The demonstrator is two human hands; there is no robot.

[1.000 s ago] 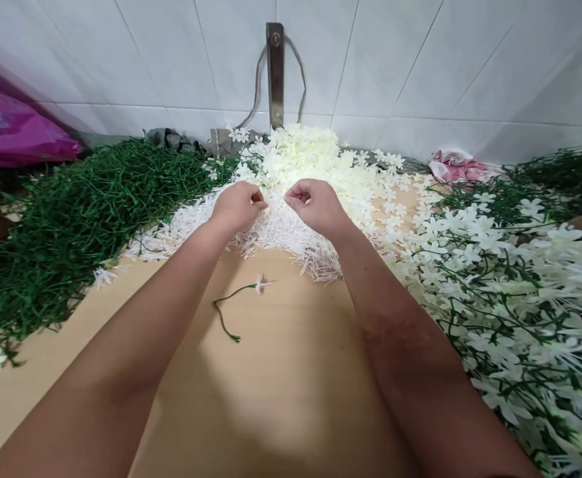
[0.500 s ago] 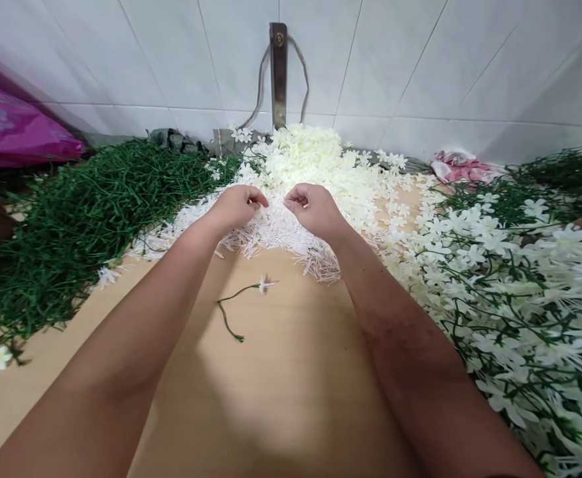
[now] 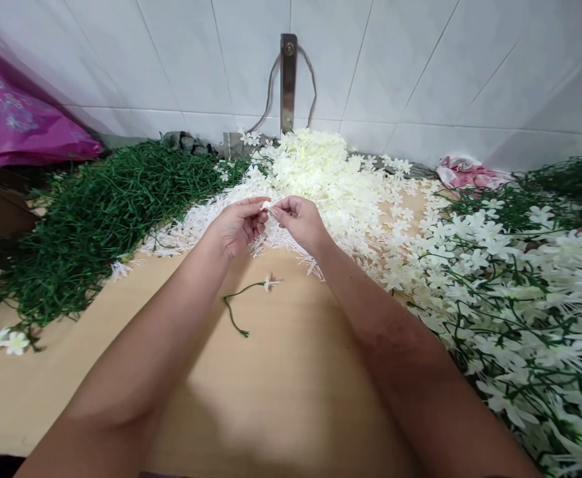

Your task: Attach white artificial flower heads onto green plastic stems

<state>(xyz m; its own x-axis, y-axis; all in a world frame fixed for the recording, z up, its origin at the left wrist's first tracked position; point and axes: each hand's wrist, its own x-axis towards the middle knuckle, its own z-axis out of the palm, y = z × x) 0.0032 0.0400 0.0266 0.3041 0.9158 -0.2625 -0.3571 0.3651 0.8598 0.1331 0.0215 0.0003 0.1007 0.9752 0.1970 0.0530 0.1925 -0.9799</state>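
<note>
My left hand pinches a small white artificial flower piece between thumb and forefinger, its other fingers curled. From the other side, my right hand pinches at the same piece, fingertips meeting the left ones. Whether the right fingers hold a separate white strand is too small to tell. Below both hands lies a heap of thin white stamen pieces, and behind it a pile of cream petal pieces. A single green stem with a white tip lies on the tabletop nearer me.
Loose green stems form a big pile at left. Finished-looking white flowers on stems cover the right side. A pink plastic bag sits at far left, a red-and-white cloth by the tiled wall, and a metal bracket stands behind.
My hands, apart over the stamen heap before, have come together and now meet at a small white flower piece. The view has shifted slightly.
</note>
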